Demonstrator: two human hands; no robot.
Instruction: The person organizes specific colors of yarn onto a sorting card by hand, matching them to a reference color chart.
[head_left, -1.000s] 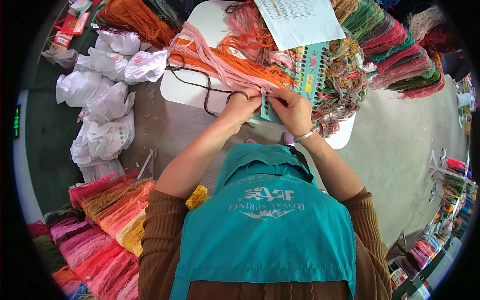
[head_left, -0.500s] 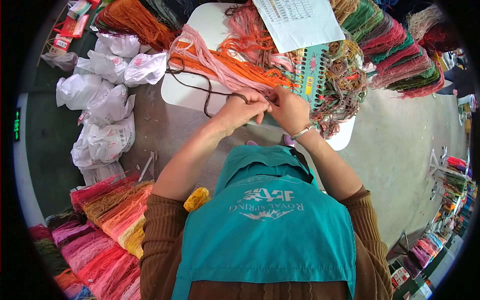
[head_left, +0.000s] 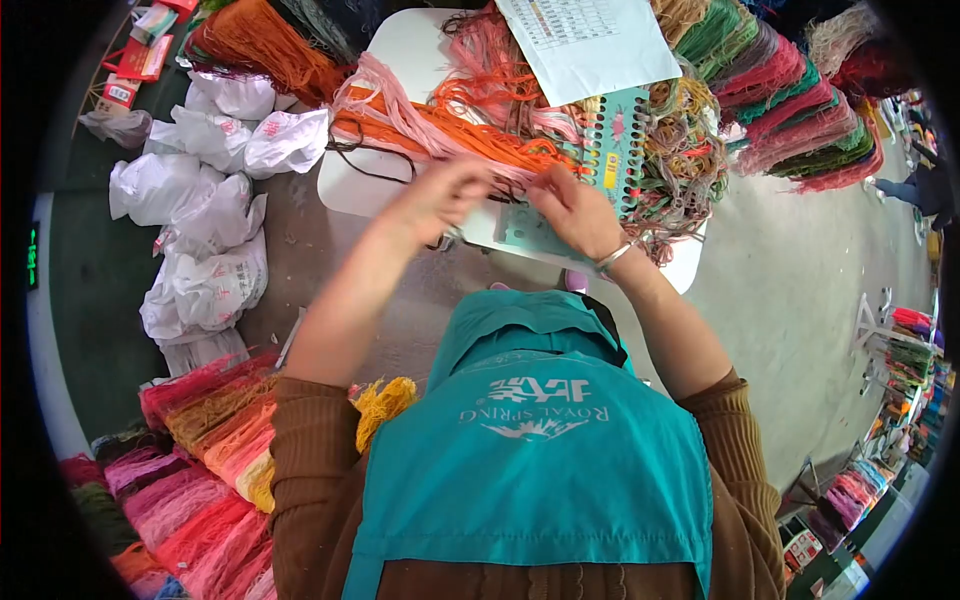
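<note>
My left hand [head_left: 445, 200] is blurred, with its fingers curled around what looks like a dark brown thread [head_left: 375, 173]. A loop of this thread lies on the white table, and a piece hangs below the hand. My right hand [head_left: 580, 212] is pinched at the left edge of a teal thread card [head_left: 612, 160] with punched holes; dark strands show by its fingertips. Beyond both hands, orange thread [head_left: 480, 133] and pink thread [head_left: 395, 100] run across the table to the card. Tangled multicoloured threads [head_left: 685, 150] hang from the card's right side.
A printed sheet [head_left: 590, 45] covers the far part of the white table [head_left: 345, 190]. White plastic bags [head_left: 215, 200] are piled at left. Coloured thread hanks hang at lower left [head_left: 200, 490] and upper right [head_left: 800, 120]. A person [head_left: 925, 185] is at the far right.
My left hand has moved left, away from my right hand, and the dark brown thread has shifted with it. My right hand stays by the card, more of whose lower part now shows.
</note>
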